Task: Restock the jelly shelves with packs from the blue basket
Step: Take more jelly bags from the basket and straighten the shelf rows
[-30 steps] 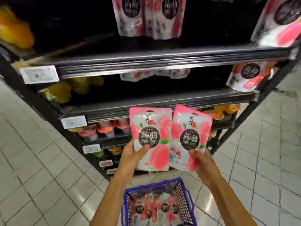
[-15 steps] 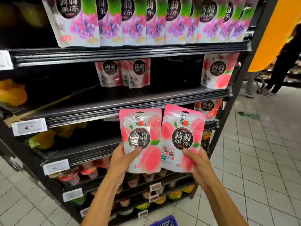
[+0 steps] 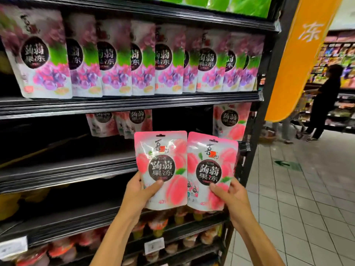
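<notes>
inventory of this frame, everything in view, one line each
left pack: 1, pink, in front of the middle shelf
right pack: 1, pink, beside it
shelved peach packs: at least 3, pink, middle shelf
grape packs: about 9, purple and green, shelf above
green packs: count unclear, green, top shelf
jelly cups: many, red and yellow, lower shelves
yellow packs: count unclear, yellow, far left, below the middle shelf
price tags: at least 2, white, lower shelf edges
rack: 1, black
banner: 1, orange, right
shopper: 1, dark clothes, far aisle
left grip: holds left pack near its bottom
right grip: holds right pack near its bottom
</notes>
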A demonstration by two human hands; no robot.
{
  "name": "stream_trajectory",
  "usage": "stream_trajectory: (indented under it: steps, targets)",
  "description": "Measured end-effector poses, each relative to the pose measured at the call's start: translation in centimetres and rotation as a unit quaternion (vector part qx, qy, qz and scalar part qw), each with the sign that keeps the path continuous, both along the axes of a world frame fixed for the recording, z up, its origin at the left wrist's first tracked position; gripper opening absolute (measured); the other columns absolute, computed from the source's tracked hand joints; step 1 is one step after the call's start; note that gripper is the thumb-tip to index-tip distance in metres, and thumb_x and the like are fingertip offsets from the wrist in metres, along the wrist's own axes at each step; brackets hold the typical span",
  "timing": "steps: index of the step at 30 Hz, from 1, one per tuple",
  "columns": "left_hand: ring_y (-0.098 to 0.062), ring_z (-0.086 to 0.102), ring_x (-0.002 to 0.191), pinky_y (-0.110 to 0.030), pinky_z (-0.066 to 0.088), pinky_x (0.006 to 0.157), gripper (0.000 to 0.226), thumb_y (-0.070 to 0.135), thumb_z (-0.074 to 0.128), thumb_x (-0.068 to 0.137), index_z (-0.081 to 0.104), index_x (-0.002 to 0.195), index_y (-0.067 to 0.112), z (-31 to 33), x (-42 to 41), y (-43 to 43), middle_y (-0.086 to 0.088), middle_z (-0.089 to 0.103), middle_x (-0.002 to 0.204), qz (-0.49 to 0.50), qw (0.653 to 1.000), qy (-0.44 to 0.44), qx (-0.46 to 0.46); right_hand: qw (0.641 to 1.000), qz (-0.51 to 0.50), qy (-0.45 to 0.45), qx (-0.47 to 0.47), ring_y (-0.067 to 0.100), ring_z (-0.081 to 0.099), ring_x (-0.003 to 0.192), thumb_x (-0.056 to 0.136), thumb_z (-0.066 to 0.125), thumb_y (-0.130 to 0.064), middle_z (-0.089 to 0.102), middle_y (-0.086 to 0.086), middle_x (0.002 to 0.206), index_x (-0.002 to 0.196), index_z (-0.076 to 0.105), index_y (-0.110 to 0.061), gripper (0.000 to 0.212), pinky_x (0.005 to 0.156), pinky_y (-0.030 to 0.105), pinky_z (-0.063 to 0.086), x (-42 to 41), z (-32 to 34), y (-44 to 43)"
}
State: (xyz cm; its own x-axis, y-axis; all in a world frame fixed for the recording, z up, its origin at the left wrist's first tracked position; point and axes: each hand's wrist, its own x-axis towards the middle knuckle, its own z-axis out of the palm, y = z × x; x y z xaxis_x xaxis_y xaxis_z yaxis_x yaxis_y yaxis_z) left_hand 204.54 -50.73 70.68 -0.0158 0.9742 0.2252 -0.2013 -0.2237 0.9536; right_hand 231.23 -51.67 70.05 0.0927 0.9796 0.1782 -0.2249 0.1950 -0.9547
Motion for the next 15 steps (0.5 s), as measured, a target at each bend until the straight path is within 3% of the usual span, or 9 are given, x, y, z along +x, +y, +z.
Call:
stream_trajectory:
  steps: [3, 6, 9, 12, 15]
  targets:
    - [-0.022, 0.074, 0.092, -0.025, 0.058, 0.070, 0.055, 0.043, 0.090, 0.056, 0.070, 0.104, 0.027, 0.5, 2.2, 1.6, -0.007, 0.076, 0.105, 0.018, 1.000, 0.003, 0.009, 1.000, -0.005, -0.027, 0.003, 0.023, 0.073, 0.098, 0.061, 0.087, -0.027, 0.075, 0.004, 0.106, 0.110, 0.067, -0.025, 0.053, 0.076, 0.037, 0.061, 2.6, 0.8, 1.9]
    - [-0.015, 0.074, 0.080, -0.021, 0.056, 0.063, 0.047, 0.041, 0.089, 0.057, 0.071, 0.099, 0.033, 0.8, 4.4, 3.0, -0.006, 0.076, 0.100, 0.019, 1.000, 0.012, 0.010, 1.000, -0.010, -0.017, 0.009, 0.024, 0.073, 0.094, 0.057, 0.088, -0.027, 0.076, 0.005, 0.103, 0.106, 0.069, -0.028, 0.052, 0.070, 0.032, 0.061, 4.9, 1.3, 3.5]
    - [-0.016, 0.073, 0.080, -0.022, 0.056, 0.065, 0.043, 0.041, 0.088, 0.058, 0.069, 0.096, 0.037, 1.0, 6.4, 3.9, -0.004, 0.076, 0.096, 0.025, 1.000, 0.010, 0.005, 1.000, -0.004, -0.002, 0.018, 0.027, 0.074, 0.093, 0.056, 0.088, -0.028, 0.076, 0.008, 0.102, 0.102, 0.069, -0.033, 0.050, 0.070, 0.035, 0.061, 6.4, 1.9, 5.0]
    - [-0.015, 0.072, 0.079, -0.021, 0.055, 0.064, 0.040, 0.040, 0.086, 0.060, 0.069, 0.096, 0.034, 1.4, 8.0, 4.9, -0.004, 0.076, 0.092, 0.029, 0.999, 0.021, 0.009, 1.000, 0.009, -0.006, 0.022, 0.028, 0.073, 0.095, 0.063, 0.086, -0.026, 0.076, 0.008, 0.105, 0.112, 0.066, -0.030, 0.054, 0.081, 0.047, 0.060, 7.5, 2.5, 7.0]
    - [-0.022, 0.074, 0.089, -0.027, 0.058, 0.068, 0.042, 0.037, 0.086, 0.062, 0.069, 0.101, 0.031, 1.5, 8.9, 5.9, -0.007, 0.076, 0.101, 0.030, 0.999, 0.028, 0.008, 1.000, 0.014, -0.016, 0.016, 0.028, 0.073, 0.095, 0.064, 0.087, -0.027, 0.076, 0.008, 0.105, 0.120, 0.062, -0.025, 0.062, 0.088, 0.052, 0.057, 8.4, 2.8, 9.1]
